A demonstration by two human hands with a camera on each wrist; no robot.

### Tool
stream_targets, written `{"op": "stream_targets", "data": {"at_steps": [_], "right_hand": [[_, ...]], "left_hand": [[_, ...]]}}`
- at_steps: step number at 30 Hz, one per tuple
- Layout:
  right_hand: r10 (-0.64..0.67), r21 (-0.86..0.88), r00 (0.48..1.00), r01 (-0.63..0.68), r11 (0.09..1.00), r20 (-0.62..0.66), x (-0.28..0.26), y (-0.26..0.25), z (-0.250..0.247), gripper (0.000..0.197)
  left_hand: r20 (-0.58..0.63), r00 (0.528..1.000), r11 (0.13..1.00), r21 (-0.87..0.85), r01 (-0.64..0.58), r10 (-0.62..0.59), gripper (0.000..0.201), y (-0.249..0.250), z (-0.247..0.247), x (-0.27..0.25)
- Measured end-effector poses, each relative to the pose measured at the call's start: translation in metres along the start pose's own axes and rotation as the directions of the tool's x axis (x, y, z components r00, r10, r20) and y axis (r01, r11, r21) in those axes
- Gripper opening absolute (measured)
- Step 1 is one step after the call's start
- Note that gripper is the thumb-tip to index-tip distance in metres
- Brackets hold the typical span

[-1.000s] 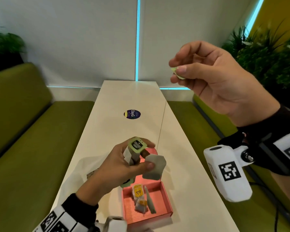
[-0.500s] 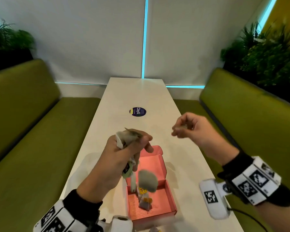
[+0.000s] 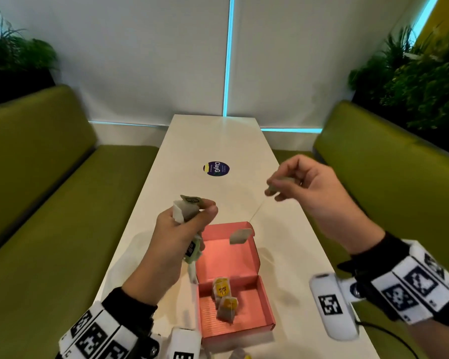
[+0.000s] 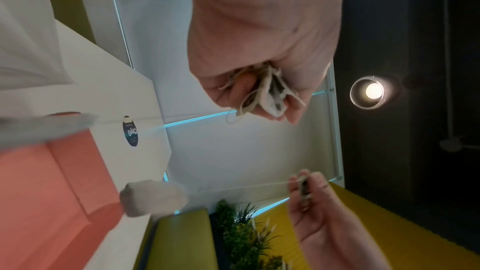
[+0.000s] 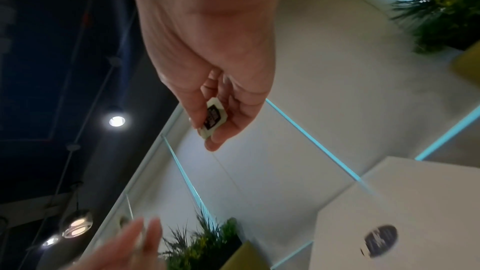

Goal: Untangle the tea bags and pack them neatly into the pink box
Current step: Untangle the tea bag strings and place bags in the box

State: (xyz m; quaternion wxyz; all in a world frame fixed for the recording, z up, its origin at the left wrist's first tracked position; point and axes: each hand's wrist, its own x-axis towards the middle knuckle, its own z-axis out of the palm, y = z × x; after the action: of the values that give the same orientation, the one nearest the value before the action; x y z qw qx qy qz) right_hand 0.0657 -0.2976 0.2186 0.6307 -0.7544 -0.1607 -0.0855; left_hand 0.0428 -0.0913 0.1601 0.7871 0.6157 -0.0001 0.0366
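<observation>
An open pink box (image 3: 265,301) lies on the white table (image 3: 218,141), with two yellow-tagged tea bags (image 3: 224,296) inside. My left hand (image 3: 182,224) grips a bunch of tea bags (image 3: 186,209) with pale green tags and strings (image 4: 270,89), held above the box's left side. My right hand (image 3: 283,185) pinches a pale green tag (image 5: 214,119). From that tag a thin string runs down to one tea bag (image 3: 240,235) dangling over the box's raised lid; the same tea bag (image 4: 153,197) is blurred in the left wrist view.
A round dark sticker (image 3: 216,168) marks the table's middle. Green benches (image 3: 49,190) run along both sides, with plants (image 3: 412,73) behind them. Another tea bag (image 3: 240,354) peeks in at the bottom edge, near the box's front.
My right hand has come down from high up to just above the table, still pinching the tag. The dangling tea bag has swung from the box floor toward the lid.
</observation>
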Motion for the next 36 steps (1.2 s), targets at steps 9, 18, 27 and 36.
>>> {"op": "stream_targets", "data": {"at_steps": [9,18,27,36], "right_hand": [[-0.130,0.175,0.991,0.132,0.976,-0.026,0.026,-0.067,-0.008,0.018],[-0.237,0.176,0.971,0.231,0.957,0.011,0.024,-0.110,-0.018,0.015],[-0.220,0.143,0.975,0.220,0.965,-0.013,0.026,-0.116,-0.015,0.012],[-0.223,0.077,0.974,0.225,0.971,-0.038,0.029,-0.105,-0.021,0.015]], "left_hand": [[0.233,0.968,0.919,0.395,-0.010,-0.090,0.051,-0.021,0.030,-0.009],[0.356,0.931,0.978,0.153,-0.140,0.078,0.014,-0.008,0.063,-0.020],[0.197,0.960,0.951,0.195,-0.240,0.201,0.029,-0.004,0.078,-0.015],[0.166,0.968,0.970,0.122,-0.210,0.188,0.010,0.000,0.060,-0.012]]}}
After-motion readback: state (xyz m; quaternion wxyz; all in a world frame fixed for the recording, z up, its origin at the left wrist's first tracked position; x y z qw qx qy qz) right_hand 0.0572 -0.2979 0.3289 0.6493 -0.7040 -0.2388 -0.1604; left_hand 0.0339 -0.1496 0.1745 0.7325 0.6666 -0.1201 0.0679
